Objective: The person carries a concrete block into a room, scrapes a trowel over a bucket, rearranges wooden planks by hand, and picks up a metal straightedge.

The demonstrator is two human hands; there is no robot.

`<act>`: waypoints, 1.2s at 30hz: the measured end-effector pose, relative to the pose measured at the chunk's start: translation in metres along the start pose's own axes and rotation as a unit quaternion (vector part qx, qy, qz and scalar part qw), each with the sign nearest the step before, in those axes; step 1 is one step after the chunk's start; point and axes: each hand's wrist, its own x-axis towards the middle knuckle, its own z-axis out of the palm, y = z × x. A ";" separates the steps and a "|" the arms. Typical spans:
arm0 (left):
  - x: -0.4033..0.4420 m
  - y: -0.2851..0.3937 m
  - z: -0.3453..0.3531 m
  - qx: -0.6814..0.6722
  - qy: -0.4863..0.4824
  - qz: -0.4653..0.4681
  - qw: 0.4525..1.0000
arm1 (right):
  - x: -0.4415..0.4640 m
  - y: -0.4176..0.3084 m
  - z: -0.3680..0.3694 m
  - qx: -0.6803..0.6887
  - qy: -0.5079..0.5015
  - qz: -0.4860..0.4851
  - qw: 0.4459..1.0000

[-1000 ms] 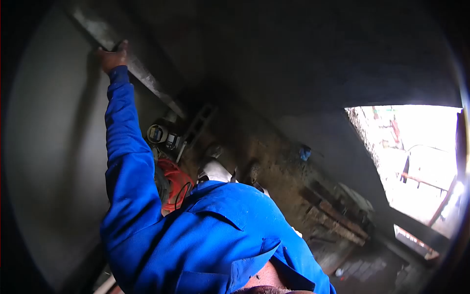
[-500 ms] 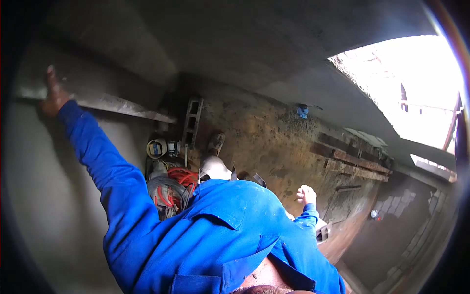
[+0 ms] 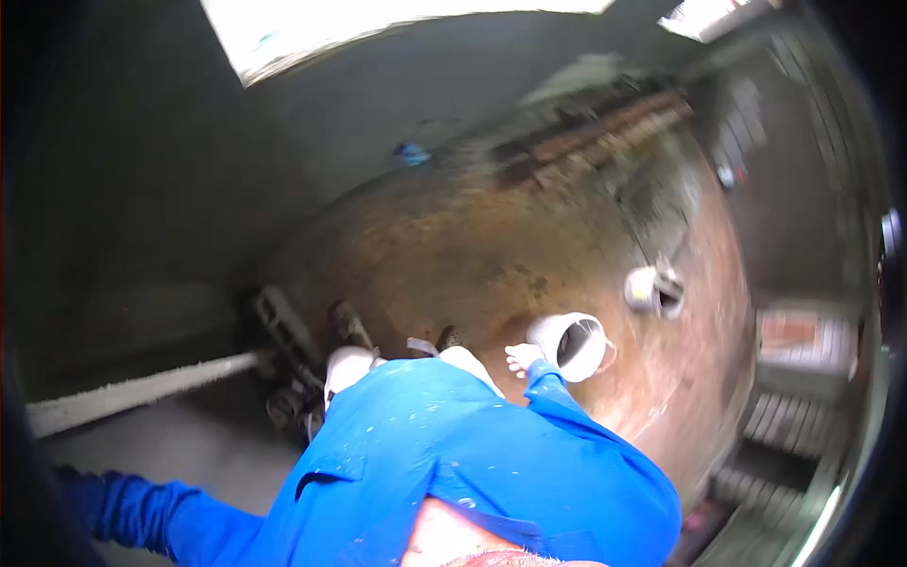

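Note:
My right hand (image 3: 524, 359) hangs low in front of my body, its fingers loosely curled and a little apart, with nothing seen in them. Just beside it on the floor is a white bucket (image 3: 588, 348); I cannot tell whether the two touch. My left arm in its blue sleeve (image 3: 161, 510) stretches out to the left, and the hand is lost in the dark edge of the view. Above that sleeve, a long pale bar or ledge (image 3: 142, 389) runs along the grey wall.
Farther right stands another pale bucket (image 3: 652, 289). Long timbers (image 3: 595, 142) lie along the far wall, with a blue object (image 3: 413, 154) to their left. A hollow block (image 3: 281, 319) is by my feet. The stained brown floor (image 3: 435, 255) spreads ahead.
My view has swung to the right, bringing the buckets into sight. My left hand, earlier spread against the bar on the wall, has gone out of view. My right hand is now beside the white bucket.

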 end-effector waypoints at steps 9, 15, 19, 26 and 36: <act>-0.092 -0.076 0.358 -0.031 -0.269 -0.013 0.962 | -0.028 0.035 -0.128 0.348 0.012 -0.211 0.913; -0.125 -0.146 0.562 0.132 -0.456 0.257 0.842 | -0.100 -0.063 -0.221 0.264 0.068 -0.555 0.786; -0.156 -0.211 0.696 0.100 -0.511 0.352 0.778 | -0.186 -0.148 -0.259 0.133 0.107 -0.714 0.679; -0.223 -0.291 0.902 -0.199 -0.588 0.209 0.755 | -0.175 -0.246 -0.385 0.287 0.365 -0.621 0.631; -0.309 -0.441 1.081 0.032 -0.646 0.149 0.748 | -0.069 -0.270 -0.633 -0.087 0.656 -0.541 0.518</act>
